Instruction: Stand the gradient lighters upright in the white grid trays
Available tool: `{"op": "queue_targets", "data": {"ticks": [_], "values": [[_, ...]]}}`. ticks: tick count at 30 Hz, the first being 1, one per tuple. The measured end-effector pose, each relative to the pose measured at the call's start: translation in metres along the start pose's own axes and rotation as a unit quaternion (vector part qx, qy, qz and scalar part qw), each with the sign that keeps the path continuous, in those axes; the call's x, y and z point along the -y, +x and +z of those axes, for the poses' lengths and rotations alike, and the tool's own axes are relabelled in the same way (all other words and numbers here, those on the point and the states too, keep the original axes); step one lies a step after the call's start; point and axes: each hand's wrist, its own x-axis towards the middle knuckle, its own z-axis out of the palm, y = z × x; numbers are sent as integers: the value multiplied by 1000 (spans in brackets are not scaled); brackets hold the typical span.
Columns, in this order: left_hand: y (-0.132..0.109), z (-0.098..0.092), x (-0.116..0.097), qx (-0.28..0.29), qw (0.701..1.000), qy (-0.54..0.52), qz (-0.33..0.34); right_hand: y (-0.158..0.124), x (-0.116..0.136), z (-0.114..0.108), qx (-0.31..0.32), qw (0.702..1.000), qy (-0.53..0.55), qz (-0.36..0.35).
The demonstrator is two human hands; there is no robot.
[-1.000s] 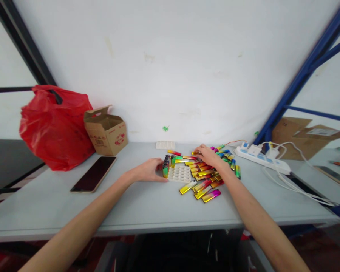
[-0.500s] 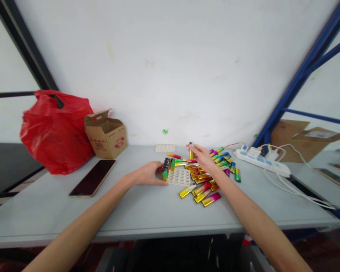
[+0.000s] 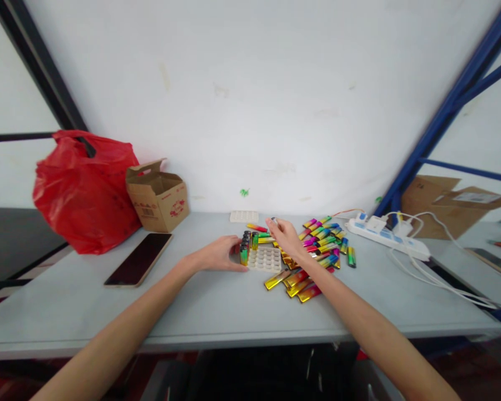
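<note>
My left hand (image 3: 222, 254) is curved around the left end of a white tray with round holes (image 3: 265, 259), its thumb along the near edge and its fingers behind. Several lighters with black tops (image 3: 244, 255) stand upright in the tray's left holes, close against that hand. Above the tray's far right side is my right hand (image 3: 284, 236), closed in a pinch on a lighter (image 3: 274, 220), of which only a bit of the top shows. Beneath and right of this hand lies a loose pile of shiny, many-coloured lighters (image 3: 328, 240).
A second white tray (image 3: 244, 216) lies by the wall. To the left are a phone (image 3: 138, 260), an open carton (image 3: 162, 203) and a red plastic bag (image 3: 86, 195). A power strip (image 3: 388, 238) with plugs and white cables is at the right.
My right hand has moved left and turned downward with the lighter, from over the pile towards the tray. My left hand stays at the tray's left end.
</note>
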Motion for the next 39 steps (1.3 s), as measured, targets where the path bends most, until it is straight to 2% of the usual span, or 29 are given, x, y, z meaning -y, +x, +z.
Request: {"op": "queue_targets", "data": {"ticks": [4, 11, 14, 17, 23, 26, 30, 39], "values": [[1, 1, 0, 0, 1000, 4, -5, -2, -3, 3, -45, 996, -77, -10], [2, 3, -1, -14, 1000, 12, -7, -1, -9, 5, -33, 995, -93, -17], [2, 3, -1, -14, 1000, 14, -3, -3, -6, 2, -14, 996, -87, -26], [2, 4, 0, -12, 1000, 16, -1, -4, 0, -3, 40, 995, -86, -37], [2, 4, 1, -13, 1000, 17, -1, -2, 3, -14, 119, 959, -201, -158], [2, 2, -1, -11, 1000, 8, -2, -3, 1, -14, 152, 959, -210, -117], [2, 2, -2, -7, 1000, 0, -8, -5, -1, -8, 157, 962, -204, -91], [2, 4, -1, -7, 1000, 7, -12, -4, 1, 4, 185, 904, -363, -128]]}}
